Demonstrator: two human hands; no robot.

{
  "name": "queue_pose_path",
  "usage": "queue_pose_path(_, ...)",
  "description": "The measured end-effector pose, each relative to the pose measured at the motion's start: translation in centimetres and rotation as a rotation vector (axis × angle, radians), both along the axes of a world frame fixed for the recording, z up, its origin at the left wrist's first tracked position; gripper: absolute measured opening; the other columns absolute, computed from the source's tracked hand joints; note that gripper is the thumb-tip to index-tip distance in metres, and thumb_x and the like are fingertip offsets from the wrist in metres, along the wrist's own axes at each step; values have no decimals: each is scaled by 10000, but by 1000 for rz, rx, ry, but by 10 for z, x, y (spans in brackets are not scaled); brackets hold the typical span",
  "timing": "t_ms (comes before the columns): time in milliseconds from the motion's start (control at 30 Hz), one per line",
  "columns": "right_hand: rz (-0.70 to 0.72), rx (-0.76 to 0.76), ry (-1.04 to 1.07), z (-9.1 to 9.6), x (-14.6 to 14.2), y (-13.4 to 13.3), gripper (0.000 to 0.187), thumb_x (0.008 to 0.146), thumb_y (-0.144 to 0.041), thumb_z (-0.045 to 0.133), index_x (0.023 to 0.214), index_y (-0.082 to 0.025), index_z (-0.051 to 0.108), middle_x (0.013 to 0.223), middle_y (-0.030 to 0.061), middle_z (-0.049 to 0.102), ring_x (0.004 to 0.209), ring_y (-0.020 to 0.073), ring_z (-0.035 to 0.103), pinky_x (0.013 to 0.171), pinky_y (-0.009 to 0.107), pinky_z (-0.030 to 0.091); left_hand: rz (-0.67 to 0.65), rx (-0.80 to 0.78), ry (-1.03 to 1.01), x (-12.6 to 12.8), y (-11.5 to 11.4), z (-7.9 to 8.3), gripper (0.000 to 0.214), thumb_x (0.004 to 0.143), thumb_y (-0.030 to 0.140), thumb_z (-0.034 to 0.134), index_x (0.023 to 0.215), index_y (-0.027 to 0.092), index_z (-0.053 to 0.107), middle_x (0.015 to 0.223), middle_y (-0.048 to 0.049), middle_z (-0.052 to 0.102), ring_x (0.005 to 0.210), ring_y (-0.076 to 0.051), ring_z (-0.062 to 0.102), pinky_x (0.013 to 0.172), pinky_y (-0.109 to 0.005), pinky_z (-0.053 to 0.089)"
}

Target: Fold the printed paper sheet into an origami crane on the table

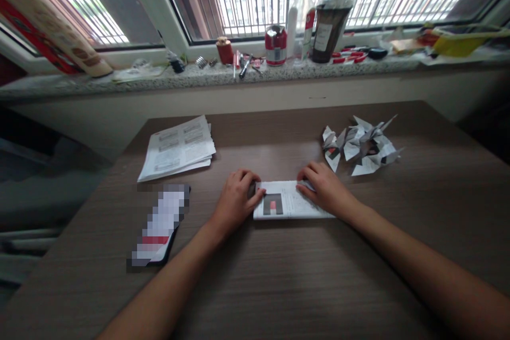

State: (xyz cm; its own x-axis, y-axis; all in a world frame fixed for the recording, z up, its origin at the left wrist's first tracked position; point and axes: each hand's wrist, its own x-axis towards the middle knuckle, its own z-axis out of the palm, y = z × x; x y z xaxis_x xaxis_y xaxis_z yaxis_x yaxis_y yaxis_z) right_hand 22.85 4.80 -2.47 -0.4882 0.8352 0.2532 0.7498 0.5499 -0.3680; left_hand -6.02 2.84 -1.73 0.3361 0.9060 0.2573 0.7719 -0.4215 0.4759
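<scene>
A folded sheet of printed paper lies flat on the brown wooden table in front of me. My left hand rests on its left end, fingers curled and pressing the paper down. My right hand presses on its right end, fingers bent over the top edge. Both hands touch the sheet, one at each end.
A pile of folded paper figures sits at the right rear. A stack of printed sheets lies at the left rear, a phone to my left. The window sill holds cans, bottles, a dark cup and small clutter.
</scene>
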Motion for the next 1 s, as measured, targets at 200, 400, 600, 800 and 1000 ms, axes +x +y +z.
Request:
queue_pose_path(200,7,4,16,0,1,0,98,964,-264,682,1035,-208,643,1066,107,651,970,287,587,869,442,495,3,-14,-34,-1,1,0,65,1002,239,644,1047,204,674,1096,-78,620,1059,-269,564,975,-442,462)
queue_pose_path(400,10,11,-8,-1,1,0,107,961,-258,686,1039,-198,642,1073,112,649,977,296,584,880,451,499,22,-18,-26,-1,4,-3,25,983,201,651,996,190,670,1100,-89,613,1074,-279,557,985,-446,457)
queue_pose_path(600,32,49,-3,-2,0,-3,125,999,-268,634,1100,-203,670,1098,123,657,1005,296,598,890,454,503,-3,0,40,1,3,-1,15,986,175,636,984,186,627,1057,-83,642,1006,-270,559,916,-418,458)
queue_pose_path(800,40,71,15,-5,0,-6,175,1016,-274,609,1158,-201,681,1109,128,653,1024,299,597,896,459,508,-11,-3,9,2,2,2,123,976,155,641,1092,196,633,977,-45,681,937,-248,595,862,-392,445)
queue_pose_path(1000,54,88,31,-8,1,-7,227,1024,-275,597,1221,-201,681,1140,138,643,1053,305,587,926,482,508,-26,-76,-81,-1,1,8,67,989,213,625,992,195,690,991,-70,674,966,-252,598,866,-394,470)
